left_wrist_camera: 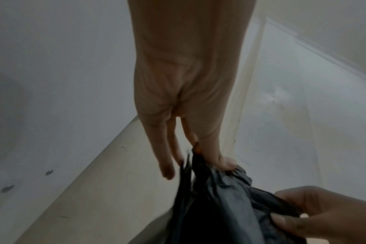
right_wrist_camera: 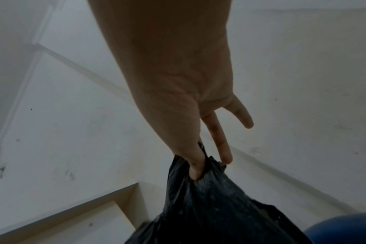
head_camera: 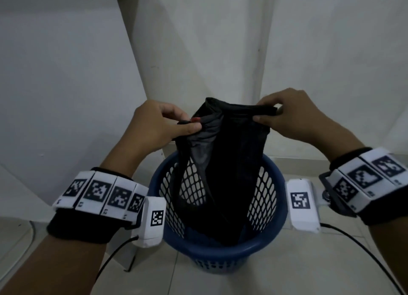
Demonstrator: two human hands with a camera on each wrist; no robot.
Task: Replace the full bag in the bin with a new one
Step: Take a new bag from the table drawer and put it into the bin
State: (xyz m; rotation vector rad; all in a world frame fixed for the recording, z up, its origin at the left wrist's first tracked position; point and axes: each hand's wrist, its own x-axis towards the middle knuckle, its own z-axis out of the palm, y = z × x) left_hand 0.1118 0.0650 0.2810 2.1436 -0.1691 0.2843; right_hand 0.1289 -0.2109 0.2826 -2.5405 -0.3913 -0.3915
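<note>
A black plastic bag (head_camera: 229,162) hangs over a blue mesh bin (head_camera: 220,248), its lower part down inside the bin. My left hand (head_camera: 176,124) pinches the bag's top edge on the left, beside a small red strip. My right hand (head_camera: 269,115) pinches the top edge on the right, so the mouth is stretched between both hands. The left wrist view shows my left hand (left_wrist_camera: 201,158) pinching the crumpled bag (left_wrist_camera: 219,206), with the right hand (left_wrist_camera: 293,216) gripping it lower right. In the right wrist view my right hand (right_wrist_camera: 198,166) pinches the bag (right_wrist_camera: 209,211); the bin's rim (right_wrist_camera: 345,231) shows at the corner.
The bin stands on a pale tiled floor (head_camera: 287,272) close to white walls and a cream pillar (head_camera: 198,51) right behind it. Cables (head_camera: 364,250) trail from both wrist units across the floor.
</note>
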